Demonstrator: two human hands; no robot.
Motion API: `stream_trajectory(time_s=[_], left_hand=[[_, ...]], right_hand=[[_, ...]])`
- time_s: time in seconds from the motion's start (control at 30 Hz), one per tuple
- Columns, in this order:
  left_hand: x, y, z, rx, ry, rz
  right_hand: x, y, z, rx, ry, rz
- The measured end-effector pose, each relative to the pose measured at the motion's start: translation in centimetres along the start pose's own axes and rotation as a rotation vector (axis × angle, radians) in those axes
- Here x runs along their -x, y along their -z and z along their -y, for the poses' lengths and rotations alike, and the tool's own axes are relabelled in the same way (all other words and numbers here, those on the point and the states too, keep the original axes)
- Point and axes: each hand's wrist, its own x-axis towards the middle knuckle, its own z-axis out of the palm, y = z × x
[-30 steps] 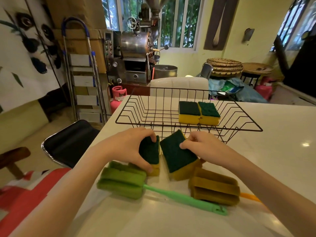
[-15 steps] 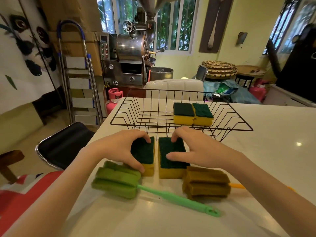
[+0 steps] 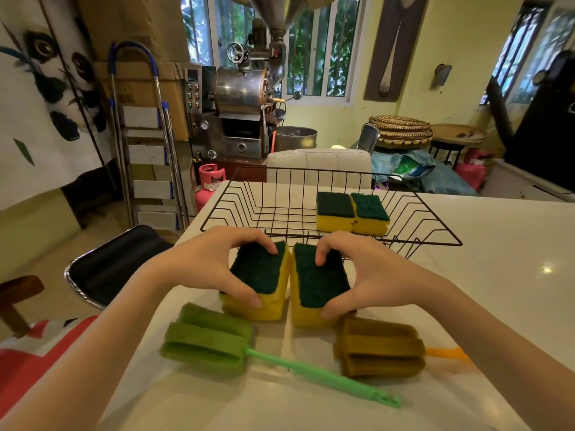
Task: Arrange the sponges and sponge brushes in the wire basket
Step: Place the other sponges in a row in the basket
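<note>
I have a sponge in each hand: my left hand [image 3: 217, 269] grips the left sponge [image 3: 259, 279], my right hand [image 3: 364, 275] grips the right sponge [image 3: 317, 284], thumbs on the near yellow ends, fingers over the far edges. Both sit side by side, nearly touching, on the worktop [image 3: 497, 275] just before the near rim of the wire basket [image 3: 249, 197]. They should be light, soft and squashy, so gripping end to end seems best. The basket holds two sponges [image 3: 351, 213] at its right end. The green brush [image 3: 217, 340] and brown brush [image 3: 379, 346] lie toward the worktop's near edge.
</note>
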Motion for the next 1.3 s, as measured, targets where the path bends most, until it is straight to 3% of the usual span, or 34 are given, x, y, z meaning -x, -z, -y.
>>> stream_trajectory(time_s=[0.5, 0.67, 1.1, 1.3], left_hand=[[-0.5, 2.4, -1.9, 0.354, -0.145, -0.203], [-4.1, 4.7, -2.6, 0.345, -0.150, -0.267], [-13.3, 7.4, 2.3, 0.241, -0.060, -0.197], [-15.5, 7.4, 5.4, -0.069, 0.058, -0.125]], right_hand=[[0.1, 4.0, -1.6, -0.528, 0.013, -0.150], [-1.7, 5.3, -2.9, -0.622, 0.011, -0.241], [-8.3, 8.0, -6.3, -0.482, -0.114, -0.262], [-12.1, 8.4, -7.7, -0.325, -0.159, -0.219]])
